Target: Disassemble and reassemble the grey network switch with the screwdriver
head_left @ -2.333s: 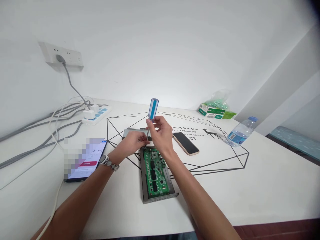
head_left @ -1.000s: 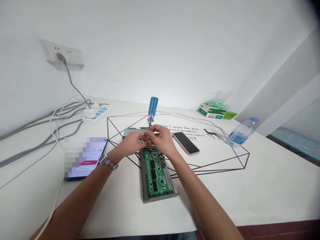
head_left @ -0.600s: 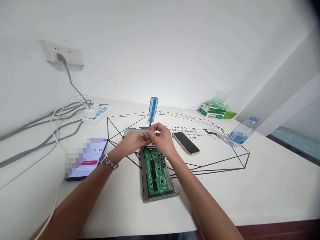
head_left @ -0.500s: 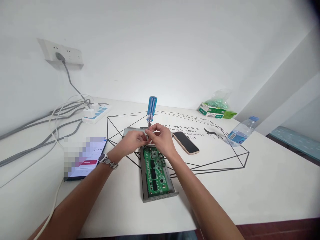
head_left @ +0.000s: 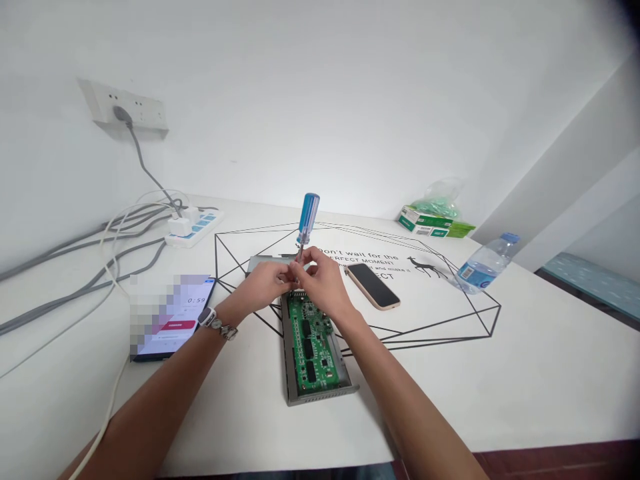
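A screwdriver (head_left: 309, 219) with a clear blue handle stands nearly upright, leaning a little right, over the far end of a green circuit board (head_left: 316, 343). My right hand (head_left: 324, 280) is closed around its metal shaft, below the handle. Pressed close beside it, my left hand (head_left: 267, 281) has its fingertips pinched together at the shaft's lower part; what they hold is hidden. The board lies in a shallow grey metal case (head_left: 323, 397). Both hands cover the screwdriver's tip and the board's far edge.
A grey metal plate (head_left: 257, 262) lies behind my left hand. To the right are a phone (head_left: 374, 287), a water bottle (head_left: 485, 265) and green boxes (head_left: 425, 220). A lit tablet-like screen (head_left: 180, 320), a power strip (head_left: 193, 230) and cables are on the left.
The screwdriver's handle has tipped slightly to the right. My fingers have shifted a little around the shaft. The case and board stay in place.
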Demonstrator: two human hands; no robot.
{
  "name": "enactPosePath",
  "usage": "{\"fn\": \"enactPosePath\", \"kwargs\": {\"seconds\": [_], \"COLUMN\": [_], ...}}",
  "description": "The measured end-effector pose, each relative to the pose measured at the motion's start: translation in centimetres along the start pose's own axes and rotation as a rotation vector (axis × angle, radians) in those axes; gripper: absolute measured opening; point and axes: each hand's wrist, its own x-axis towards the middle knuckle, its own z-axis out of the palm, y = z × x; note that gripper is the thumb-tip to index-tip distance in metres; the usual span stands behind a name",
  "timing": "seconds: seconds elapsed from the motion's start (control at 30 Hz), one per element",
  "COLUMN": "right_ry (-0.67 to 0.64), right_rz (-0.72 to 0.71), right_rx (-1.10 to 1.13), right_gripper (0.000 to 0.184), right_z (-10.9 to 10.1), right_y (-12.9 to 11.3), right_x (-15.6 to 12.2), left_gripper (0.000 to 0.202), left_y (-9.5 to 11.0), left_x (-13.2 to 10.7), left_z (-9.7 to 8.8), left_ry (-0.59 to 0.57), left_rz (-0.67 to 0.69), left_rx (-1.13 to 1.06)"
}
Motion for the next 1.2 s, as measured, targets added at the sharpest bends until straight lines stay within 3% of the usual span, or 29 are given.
{"fn": "enactPosePath", "kwargs": {"seconds": [0.13, 0.27, 0.4, 0.67, 1.2], "right_ry": [-0.040, -0.039, 0.020, 0.285, 0.310], "right_rz": [-0.100, -0.169, -0.138, -0.022, -0.004], "right_rx": [-0.120, -0.179, -0.061, 0.276, 0.385], "right_gripper": [0.014, 0.014, 0.015, 0.024, 0.024], "right_z": [-0.2, -0.3, -0.7, -0.9, -0.6], "right_y": [0.3, 0.4, 0.3, 0.9, 1.5], "right_x": [0.1, 0.0, -0.1, 0.5, 0.6], "left_gripper": [0.018, 0.018, 0.019, 0.022, 0.025], "left_y": [0.0, -0.1, -0.2, 0.2, 0.6], "left_x": [0.0, 0.0, -0.1, -0.4, -0.5], "left_z": [0.0, -0.7, -1.5, -2.1, -2.2], "left_ry": [0.008, -0.073, -0.109, -0.155, -0.085], "left_rz": [-0.038, -0.051, -0.076, -0.132, -0.075], "left_rx": [0.031, -0.029, -0.038, 0.020, 0.079]}}
